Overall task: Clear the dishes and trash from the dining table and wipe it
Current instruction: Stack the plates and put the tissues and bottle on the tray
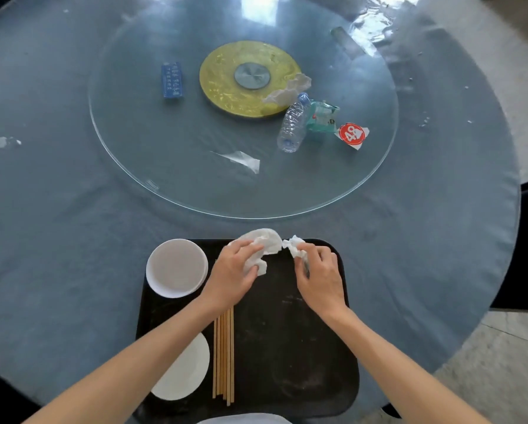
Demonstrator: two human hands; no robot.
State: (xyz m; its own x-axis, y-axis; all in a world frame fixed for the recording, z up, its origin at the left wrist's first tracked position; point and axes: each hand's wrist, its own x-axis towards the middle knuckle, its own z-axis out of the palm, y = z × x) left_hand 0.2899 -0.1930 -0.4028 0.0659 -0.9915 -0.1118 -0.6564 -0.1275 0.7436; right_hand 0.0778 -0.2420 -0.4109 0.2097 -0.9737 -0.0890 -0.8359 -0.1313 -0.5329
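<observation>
Head view: round dining table (57,228) under a blue cloth, with a glass turntable (164,154) at its centre over a yellow disc (226,65). Near edge: black tray (287,347) holding a white bowl (177,267) at its far left corner, a white plate (186,371) at its near left, partly under the left forearm, and a bundle of wooden chopsticks (224,356) lying lengthwise beside the plate. Left hand (232,276), fingers curled round a large crumpled napkin (264,243), above the tray's far edge. Right hand (321,276), fingers pinched together on a smaller crumpled tissue (295,247), just beside the first. On the turntable: empty plastic bottle (293,123) on its side, green wrapper (322,116) touching it, red-and-white label (351,134), crumpled white paper (290,88), clear plastic scrap (241,159), blue box (171,79). White crumbs (2,142) on the cloth at left.
</observation>
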